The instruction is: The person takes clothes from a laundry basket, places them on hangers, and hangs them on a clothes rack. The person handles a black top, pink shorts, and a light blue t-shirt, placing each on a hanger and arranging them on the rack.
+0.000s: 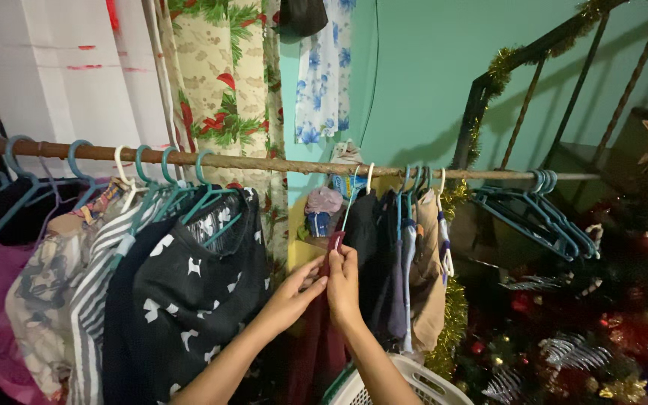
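A dark red garment [316, 341] hangs from a white hanger [351, 201] on the wooden rod [279, 163]. My right hand [343, 285] pinches the garment's top edge at the hanger's lower end. My left hand [294, 294] touches the same edge from the left, fingers pressed to the cloth. To the left hangs a black top with white shapes [189, 300] on a teal hanger [208, 196]. To the right hang dark and tan clothes [406, 270].
Several clothed teal hangers crowd the rod's left end. Empty teal hangers [541, 214] bunch at its right end. A white laundry basket [403, 382] stands below my arms. A decorated tree with tinsel [594, 330] fills the lower right. Behind it rises a stair rail [534, 52].
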